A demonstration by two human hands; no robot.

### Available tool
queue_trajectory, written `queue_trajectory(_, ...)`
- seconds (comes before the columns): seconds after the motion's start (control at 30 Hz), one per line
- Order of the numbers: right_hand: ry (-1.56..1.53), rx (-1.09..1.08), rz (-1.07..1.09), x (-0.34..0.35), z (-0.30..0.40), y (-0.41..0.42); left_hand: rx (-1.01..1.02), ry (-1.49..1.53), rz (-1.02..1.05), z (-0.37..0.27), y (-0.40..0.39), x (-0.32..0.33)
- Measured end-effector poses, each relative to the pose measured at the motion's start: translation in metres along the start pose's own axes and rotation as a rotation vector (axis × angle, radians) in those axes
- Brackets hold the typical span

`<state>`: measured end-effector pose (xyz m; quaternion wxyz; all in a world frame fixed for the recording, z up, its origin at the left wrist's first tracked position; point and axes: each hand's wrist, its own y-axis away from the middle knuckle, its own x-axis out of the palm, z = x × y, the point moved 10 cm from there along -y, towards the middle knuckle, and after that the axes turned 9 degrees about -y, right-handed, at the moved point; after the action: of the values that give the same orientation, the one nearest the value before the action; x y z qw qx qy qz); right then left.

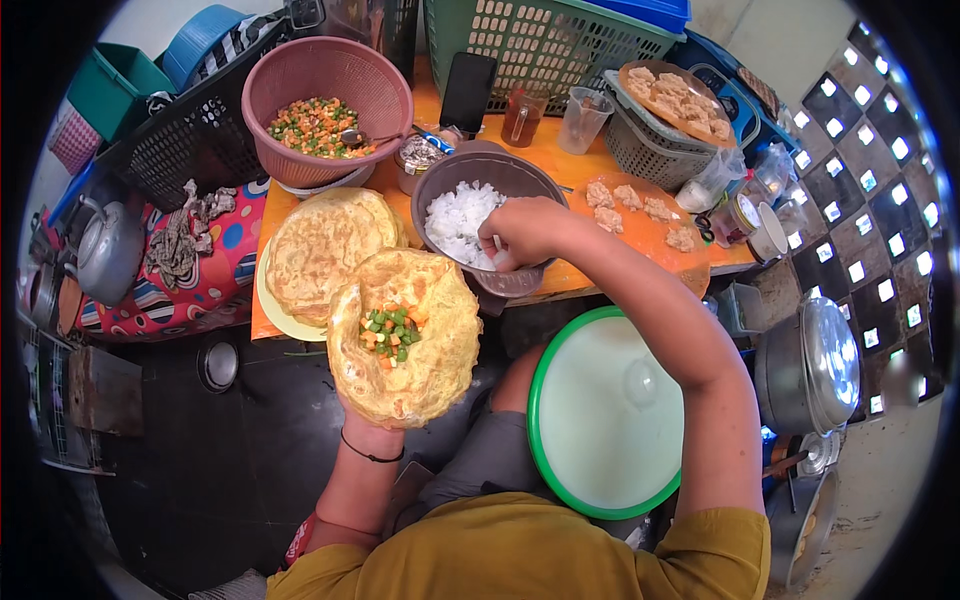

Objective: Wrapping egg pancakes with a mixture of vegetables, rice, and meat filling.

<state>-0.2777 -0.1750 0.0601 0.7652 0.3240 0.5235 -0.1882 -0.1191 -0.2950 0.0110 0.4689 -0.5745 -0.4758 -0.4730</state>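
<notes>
My left hand (367,420) is under a thin round omelette (442,330), holding it up; its fingers are mostly hidden beneath. Diced carrot and green vegetables (390,334) lie in a small heap on the omelette. My right hand (521,232) reaches into a dark plastic bowl (544,180), its fingers bent at the white, crumbly food (461,217) inside. Whether the fingertips pinch some of it cannot be told. Left of the bowl, a stack of flat omelettes (326,251) rests on a pale yellow plate (274,311).
A pink colander (262,127) with diced vegetables and a spoon stands at the back left. Behind the bowl are a phone (466,94), a glass mug (523,120) and a plastic measuring cup (583,124). Dough-like lumps (628,196) lie at the right. A green-rimmed tub (536,420) is below the table.
</notes>
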Motion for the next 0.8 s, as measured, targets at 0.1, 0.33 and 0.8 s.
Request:
queue_trajectory(0.1,-0.061,-0.016,0.024,-0.005,-0.004,-0.003,-0.011,-0.004,0.002,0.0,0.001,-0.001)
queue_trajectory(0.33,-0.926,0.003,0.038,-0.043,-0.035,0.011,-0.014,0.011,-0.01,0.004,0.0,0.008)
queue_trajectory(0.8,-1.076,-0.05,-0.049,-0.077,0.0,0.032,-0.042,0.062,-0.007,0.013,-0.011,-0.011)
